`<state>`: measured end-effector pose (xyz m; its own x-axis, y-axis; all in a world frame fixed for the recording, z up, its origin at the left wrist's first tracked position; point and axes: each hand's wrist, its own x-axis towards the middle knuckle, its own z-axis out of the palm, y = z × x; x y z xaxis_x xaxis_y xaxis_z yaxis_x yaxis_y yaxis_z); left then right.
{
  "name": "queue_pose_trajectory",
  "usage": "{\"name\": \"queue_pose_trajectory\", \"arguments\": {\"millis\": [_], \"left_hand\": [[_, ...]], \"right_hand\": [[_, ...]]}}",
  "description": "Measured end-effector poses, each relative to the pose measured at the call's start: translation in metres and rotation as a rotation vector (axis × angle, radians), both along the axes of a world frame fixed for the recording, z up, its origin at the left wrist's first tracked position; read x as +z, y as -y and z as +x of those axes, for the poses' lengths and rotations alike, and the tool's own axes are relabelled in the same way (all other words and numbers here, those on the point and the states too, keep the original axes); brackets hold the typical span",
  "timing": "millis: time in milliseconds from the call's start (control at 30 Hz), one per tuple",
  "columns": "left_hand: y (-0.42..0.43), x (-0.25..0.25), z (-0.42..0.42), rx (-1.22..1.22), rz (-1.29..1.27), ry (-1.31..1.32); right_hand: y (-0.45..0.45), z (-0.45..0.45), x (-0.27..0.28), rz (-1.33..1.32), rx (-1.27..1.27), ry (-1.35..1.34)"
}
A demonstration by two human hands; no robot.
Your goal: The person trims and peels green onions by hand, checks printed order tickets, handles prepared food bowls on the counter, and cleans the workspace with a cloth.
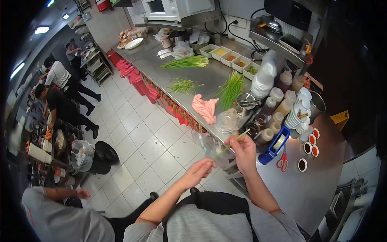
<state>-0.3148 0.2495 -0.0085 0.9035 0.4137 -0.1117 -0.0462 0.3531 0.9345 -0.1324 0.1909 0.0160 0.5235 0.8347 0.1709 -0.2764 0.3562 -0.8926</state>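
Observation:
A thin green chive stalk (225,150) is stretched between my two hands, in front of the counter's edge. My left hand (200,170) pinches its lower end. My right hand (243,150) is closed on it farther up, and the tip sticks out past the fingers. On the steel counter beyond lie a bunch of chives (233,89), a small loose pile of green stems (181,85) and a longer bunch of green stalks (185,62). Nearer my hands are a pink cloth (204,108), a clear plastic lid stack (225,122) and a metal cup (245,104) with utensils.
Sauce bottles (276,94), stacked white dishes (297,117), a blue tape dispenser (275,146), red scissors (283,162) and small sauce bowls (302,164) stand at right. White tubs (229,57) line the back. A person in grey (64,213) is close at left; others work farther off.

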Motion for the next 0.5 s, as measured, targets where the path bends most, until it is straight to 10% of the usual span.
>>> {"name": "queue_pose_trajectory", "arguments": {"millis": [500], "left_hand": [[-0.202,-0.029,-0.023,0.288,-0.003,-0.003]], "right_hand": [[-0.155,-0.013,0.042,0.568,0.009,0.395]]}}
